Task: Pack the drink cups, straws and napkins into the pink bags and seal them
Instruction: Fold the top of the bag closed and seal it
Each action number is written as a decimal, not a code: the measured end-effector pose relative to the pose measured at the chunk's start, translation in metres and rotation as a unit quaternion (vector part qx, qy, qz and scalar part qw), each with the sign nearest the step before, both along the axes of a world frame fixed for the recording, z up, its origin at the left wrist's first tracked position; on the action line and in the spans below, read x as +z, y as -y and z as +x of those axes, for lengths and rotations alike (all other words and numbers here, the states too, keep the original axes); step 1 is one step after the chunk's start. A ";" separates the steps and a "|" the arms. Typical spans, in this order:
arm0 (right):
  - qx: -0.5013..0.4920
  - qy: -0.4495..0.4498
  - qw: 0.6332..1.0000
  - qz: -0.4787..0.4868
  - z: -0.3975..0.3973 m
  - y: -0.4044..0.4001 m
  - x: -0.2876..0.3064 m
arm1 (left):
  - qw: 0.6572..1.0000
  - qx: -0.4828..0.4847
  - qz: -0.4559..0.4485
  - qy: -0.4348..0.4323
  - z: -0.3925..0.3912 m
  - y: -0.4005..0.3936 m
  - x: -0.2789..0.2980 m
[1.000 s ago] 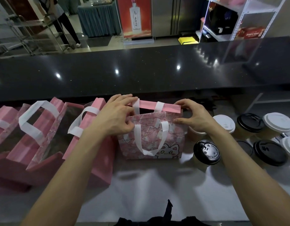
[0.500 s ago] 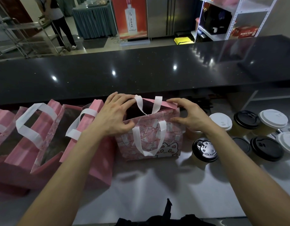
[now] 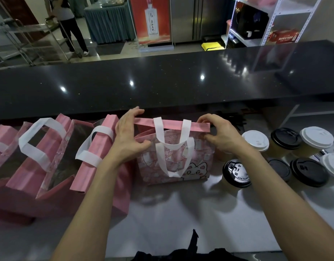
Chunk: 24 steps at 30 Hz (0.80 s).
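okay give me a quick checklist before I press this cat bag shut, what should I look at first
1. Left hand on the bag's left end: ok, fingers at the far rim, thumb on the near panel.
2. Right hand on the right end: ok, pinching the rim.
3. Mouth of the cat bag closed: not ok, a dark gap shows between the pink flap and the near panel.
4. White handles clear of the seam: not ok, the far loop droops across the opening.
5. Cup, straw and napkin inside: cannot tell, interior is dark.
6. Black-lidded cup by the bag: ok, upright, close to the right side.
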State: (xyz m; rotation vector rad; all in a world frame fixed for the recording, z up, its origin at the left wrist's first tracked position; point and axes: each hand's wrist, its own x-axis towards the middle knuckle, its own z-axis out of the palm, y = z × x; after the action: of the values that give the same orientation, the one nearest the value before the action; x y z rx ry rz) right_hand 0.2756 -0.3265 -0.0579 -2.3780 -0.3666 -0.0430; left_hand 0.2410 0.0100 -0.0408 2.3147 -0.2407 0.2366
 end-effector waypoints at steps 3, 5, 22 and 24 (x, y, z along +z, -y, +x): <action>-0.001 -0.002 1.000 -0.001 0.003 0.002 -0.001 | 0.994 0.004 -0.081 -0.072 0.003 -0.009 -0.006; -0.005 0.002 1.000 0.004 0.004 0.002 -0.003 | 0.993 0.022 -0.102 -0.060 0.009 -0.013 -0.014; -0.007 0.062 0.998 0.008 -0.005 0.001 -0.006 | 0.997 -0.007 0.002 0.070 0.022 -0.021 -0.030; -0.017 0.045 0.999 0.019 -0.005 -0.001 -0.005 | 0.999 -0.009 0.024 0.035 0.027 -0.022 -0.026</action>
State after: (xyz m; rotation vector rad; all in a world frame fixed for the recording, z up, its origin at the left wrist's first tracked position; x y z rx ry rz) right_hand 0.2710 -0.3256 -0.0625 -2.3491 -0.3651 -0.1728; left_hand 0.2676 0.0321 -0.0664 2.3541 -0.3057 0.3069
